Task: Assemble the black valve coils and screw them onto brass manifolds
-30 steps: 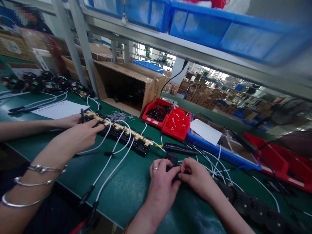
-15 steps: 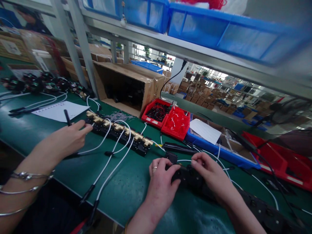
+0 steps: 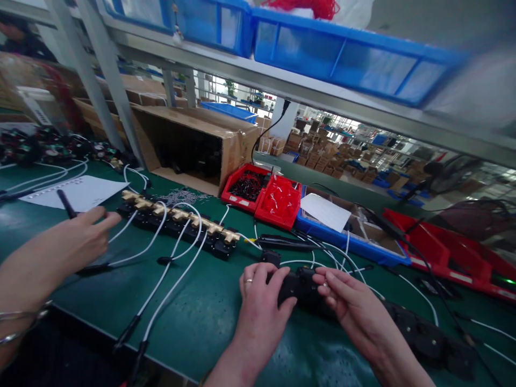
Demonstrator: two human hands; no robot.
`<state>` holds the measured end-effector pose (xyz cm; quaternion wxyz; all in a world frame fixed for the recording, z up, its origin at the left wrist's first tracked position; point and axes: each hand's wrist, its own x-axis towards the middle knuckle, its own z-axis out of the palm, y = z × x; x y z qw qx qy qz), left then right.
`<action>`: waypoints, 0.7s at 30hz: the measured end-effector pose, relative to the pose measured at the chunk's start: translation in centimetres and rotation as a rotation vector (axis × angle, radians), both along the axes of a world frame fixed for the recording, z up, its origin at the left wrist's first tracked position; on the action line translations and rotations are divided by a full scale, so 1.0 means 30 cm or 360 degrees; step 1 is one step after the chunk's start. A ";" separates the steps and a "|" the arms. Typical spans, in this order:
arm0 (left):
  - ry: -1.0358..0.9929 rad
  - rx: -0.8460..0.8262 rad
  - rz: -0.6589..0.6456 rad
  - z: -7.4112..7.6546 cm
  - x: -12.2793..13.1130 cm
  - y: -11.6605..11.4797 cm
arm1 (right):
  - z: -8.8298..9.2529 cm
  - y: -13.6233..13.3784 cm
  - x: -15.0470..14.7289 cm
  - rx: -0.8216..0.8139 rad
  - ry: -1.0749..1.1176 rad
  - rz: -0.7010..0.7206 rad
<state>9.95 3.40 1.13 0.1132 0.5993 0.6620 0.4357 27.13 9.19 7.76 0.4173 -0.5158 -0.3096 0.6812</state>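
Note:
My left hand point(image 3: 260, 303) and my right hand point(image 3: 350, 306) both grip the near end of a black row of linked parts point(image 3: 300, 287) that runs off to the right along the green mat. A ring shows on my left hand. My left thumb presses the black part from the left; my right fingers pinch it from the right. White wires point(image 3: 322, 257) lie just behind my hands. What sits between my fingertips is too small to tell.
A co-worker's hand point(image 3: 74, 239) at the left holds a black pen above the mat. A row of brass fittings on black blocks point(image 3: 177, 217) with white leads lies in the middle. Red bins point(image 3: 264, 196), a cardboard box point(image 3: 193, 142), a blue tray point(image 3: 346, 242) stand behind.
The co-worker's hand pulled back left from the brass fittings, pen in hand. My hands slid apart along the black part, the right hand shifting to its right side.

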 end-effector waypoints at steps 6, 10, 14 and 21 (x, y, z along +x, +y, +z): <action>0.0026 -0.0005 -0.0047 0.010 0.027 0.015 | -0.019 -0.009 0.011 0.0042 0.0146 0.0104; 0.0028 0.0007 -0.0053 0.021 0.045 0.018 | -0.025 -0.003 0.029 0.0118 0.0006 0.0141; 0.0062 -0.0032 -0.0068 0.029 0.064 0.033 | -0.034 0.008 0.047 0.0194 -0.0154 0.0218; 0.0217 -0.0070 -0.0090 0.031 0.089 0.065 | -0.054 0.032 0.063 0.0337 -0.0310 0.0332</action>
